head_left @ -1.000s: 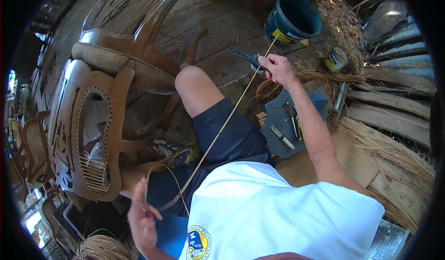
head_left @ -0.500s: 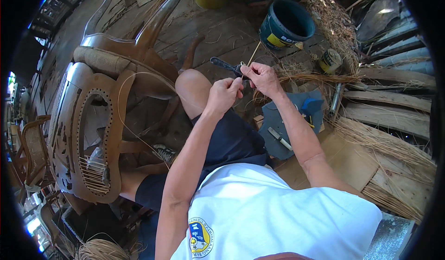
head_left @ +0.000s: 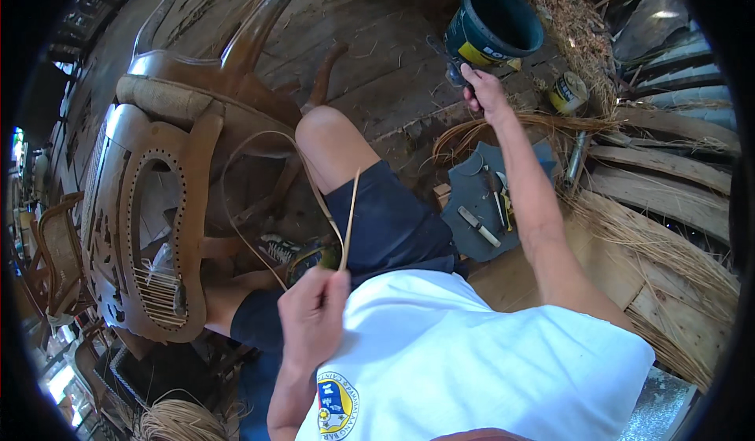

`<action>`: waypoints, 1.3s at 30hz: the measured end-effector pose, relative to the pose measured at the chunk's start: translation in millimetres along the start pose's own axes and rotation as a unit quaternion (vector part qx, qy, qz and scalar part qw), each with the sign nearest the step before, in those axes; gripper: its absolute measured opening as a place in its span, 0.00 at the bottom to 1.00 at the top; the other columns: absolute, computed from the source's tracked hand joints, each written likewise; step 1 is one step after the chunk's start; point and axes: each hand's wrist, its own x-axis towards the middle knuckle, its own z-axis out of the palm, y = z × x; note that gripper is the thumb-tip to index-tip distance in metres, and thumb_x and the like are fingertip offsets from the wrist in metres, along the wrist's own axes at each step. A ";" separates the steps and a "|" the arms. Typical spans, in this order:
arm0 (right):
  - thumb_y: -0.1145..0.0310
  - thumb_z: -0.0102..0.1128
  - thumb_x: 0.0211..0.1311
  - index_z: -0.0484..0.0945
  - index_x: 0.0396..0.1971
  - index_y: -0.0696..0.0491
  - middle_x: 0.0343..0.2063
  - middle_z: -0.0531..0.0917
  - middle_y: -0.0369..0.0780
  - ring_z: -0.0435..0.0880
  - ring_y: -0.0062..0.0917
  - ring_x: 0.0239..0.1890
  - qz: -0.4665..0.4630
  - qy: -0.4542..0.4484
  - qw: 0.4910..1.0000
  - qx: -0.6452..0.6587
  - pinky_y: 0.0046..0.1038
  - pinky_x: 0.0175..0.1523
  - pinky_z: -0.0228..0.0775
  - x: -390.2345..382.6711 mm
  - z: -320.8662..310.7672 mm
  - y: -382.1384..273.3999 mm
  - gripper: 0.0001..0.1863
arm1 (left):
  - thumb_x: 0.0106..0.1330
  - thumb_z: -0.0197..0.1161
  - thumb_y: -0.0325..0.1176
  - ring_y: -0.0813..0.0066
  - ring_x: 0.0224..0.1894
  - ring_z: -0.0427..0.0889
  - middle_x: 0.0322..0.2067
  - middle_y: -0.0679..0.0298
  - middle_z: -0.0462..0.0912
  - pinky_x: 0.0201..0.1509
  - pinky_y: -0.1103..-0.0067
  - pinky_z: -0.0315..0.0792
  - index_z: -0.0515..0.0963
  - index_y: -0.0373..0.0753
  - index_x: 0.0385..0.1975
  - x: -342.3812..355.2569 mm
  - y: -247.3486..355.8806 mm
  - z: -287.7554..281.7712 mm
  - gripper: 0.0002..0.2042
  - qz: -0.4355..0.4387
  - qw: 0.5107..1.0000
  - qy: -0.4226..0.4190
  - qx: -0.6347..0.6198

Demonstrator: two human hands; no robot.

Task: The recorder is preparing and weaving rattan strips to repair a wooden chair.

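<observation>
My left hand (head_left: 313, 315) is closed in front of my shirt, pinching a long, pale cane strip (head_left: 351, 221). One end stands up above the fist, and the rest loops left toward the chair. Farther off, my stretched-out right hand (head_left: 483, 93) is closed around a dark hand tool (head_left: 456, 73), blurred and too indistinct to tell its exact kind. It is just in front of the dark green bucket (head_left: 464, 36). Left of my knee, the carved wooden chair frame (head_left: 200, 197) lies tipped over. Thin cane strands (head_left: 159, 290) cross the lower part of its hole-edged oval opening.
A grey-blue board (head_left: 464, 232) beside my right thigh bears a white-handled tool (head_left: 478, 227) and other small tools. Cane bundles (head_left: 629, 240) lie at right, and a coil (head_left: 177, 421) at lower left. A small can (head_left: 568, 93) stands near wood shavings (head_left: 562, 24).
My hands have come apart: the left drew back toward my body with the cane strip, while the right reached forward and right with the dark tool. The strip's loop has shifted.
</observation>
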 end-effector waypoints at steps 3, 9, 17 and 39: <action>0.51 0.60 0.68 0.78 0.30 0.52 0.16 0.76 0.31 0.68 0.12 0.12 -0.007 -0.122 0.983 -0.136 0.16 0.17 0.56 18.3 -13.9 32.2 0.18 | 0.74 0.56 0.33 0.88 0.24 0.71 0.26 0.68 0.79 0.29 0.87 0.65 0.75 0.36 0.34 -15.2 -18.2 -17.0 0.08 -0.085 0.982 0.077 -0.147; 0.58 0.59 0.65 0.76 0.34 0.57 0.24 0.82 0.45 0.82 0.36 0.26 -0.048 -0.089 0.912 -0.396 0.36 0.33 0.71 -30.5 -55.3 161.9 0.15 | 0.74 0.57 0.34 0.90 0.25 0.69 0.34 0.62 0.83 0.28 0.92 0.62 0.76 0.37 0.42 -12.9 -54.2 -44.7 0.07 -0.052 0.955 0.197 -0.214; 0.62 0.63 0.64 0.78 0.38 0.55 0.27 0.83 0.42 0.83 0.29 0.32 0.012 0.033 0.934 -0.356 0.31 0.39 0.72 -140.7 -105.0 273.9 0.12 | 0.74 0.57 0.31 0.89 0.24 0.70 0.36 0.61 0.83 0.26 0.92 0.63 0.76 0.37 0.46 7.0 -79.4 -56.0 0.07 -0.030 0.929 0.199 -0.310; 0.67 0.65 0.55 0.80 0.49 0.54 0.40 0.84 0.48 0.82 0.43 0.48 -0.015 -0.072 0.823 -0.563 0.39 0.51 0.73 -111.8 -116.4 240.1 0.20 | 0.74 0.57 0.30 0.88 0.27 0.71 0.36 0.62 0.83 0.28 0.92 0.63 0.76 0.36 0.46 -3.7 -85.3 -37.3 0.07 -0.060 0.932 0.148 -0.327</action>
